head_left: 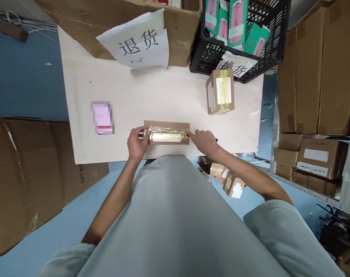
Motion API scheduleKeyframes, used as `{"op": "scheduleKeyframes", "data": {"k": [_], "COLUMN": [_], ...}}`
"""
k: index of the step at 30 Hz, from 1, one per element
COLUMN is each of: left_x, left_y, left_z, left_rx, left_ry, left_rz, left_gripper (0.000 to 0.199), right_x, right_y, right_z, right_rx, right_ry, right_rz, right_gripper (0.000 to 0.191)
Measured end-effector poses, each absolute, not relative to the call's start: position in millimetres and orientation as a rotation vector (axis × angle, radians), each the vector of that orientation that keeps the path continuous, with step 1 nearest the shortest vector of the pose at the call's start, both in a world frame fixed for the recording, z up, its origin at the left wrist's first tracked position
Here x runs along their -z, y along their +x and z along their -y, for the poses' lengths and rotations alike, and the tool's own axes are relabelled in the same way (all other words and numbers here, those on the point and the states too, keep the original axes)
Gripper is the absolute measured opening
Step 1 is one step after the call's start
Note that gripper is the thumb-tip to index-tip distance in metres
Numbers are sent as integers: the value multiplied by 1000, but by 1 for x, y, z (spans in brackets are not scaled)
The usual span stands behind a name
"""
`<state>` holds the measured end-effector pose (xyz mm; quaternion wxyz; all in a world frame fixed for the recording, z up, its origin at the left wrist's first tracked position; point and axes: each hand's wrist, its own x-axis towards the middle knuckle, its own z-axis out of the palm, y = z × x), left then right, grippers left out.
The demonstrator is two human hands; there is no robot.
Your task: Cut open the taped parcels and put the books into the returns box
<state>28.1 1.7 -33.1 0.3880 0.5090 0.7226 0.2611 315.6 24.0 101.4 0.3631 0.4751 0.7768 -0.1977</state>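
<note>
A long, narrow cardboard box point(168, 125) lies flat near the front edge of the table, with clear tape and a white label along its top. My left hand point(138, 142) grips its left end, thumb on top and fingers bent over the edge. At the right end is my right hand point(204, 142), closed with the index finger stretched to the taped edge. A small tool point(188, 135) shows a red bit at that fingertip, and a dark end sticks out behind the hand; the palm hides the rest.
A taped carton point(220, 92) stands at the right, before a black crate point(209, 48) of green-and-pink boxes. Behind is a large carton point(180, 38) with a paper sign. A blurred pink item point(102, 117) lies left. Shelves with cartons point(307, 77) line the right; small boxes point(234, 184) lie below.
</note>
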Motion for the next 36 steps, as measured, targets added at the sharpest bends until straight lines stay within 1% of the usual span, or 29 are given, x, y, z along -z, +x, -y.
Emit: {"op": "scheduleKeyframes", "data": {"k": [12,17,23,27,31,36], "left_x": [37,36,34,33,34,37], "left_y": [26,28,30,32,35,31], "left_z": [1,1,0,2,1,-3], "left_rx": [-684,-669,-659,-643,-634,-618], "left_ry": [1280,1296,1315,1308,1325,1348], "left_rz": [-1827,-1855,-1853,-1876,-1897,-1882], "left_gripper": [33,32,34,35,34,33], "right_x": [-102,-103,-97,-100,-91,-59], "right_y": [317,321,324,339,349,364], "right_z": [-27,-24,-25,-24,-19,-16], "right_rx": [506,500,512,520,523,548], "right_ry": [1211,1226,1184,1179,1212,1238], "right_rz": [-2040,-2013,-2083,-2025,-2028,-2131], "right_gripper": [55,45,46,41,46,55]}}
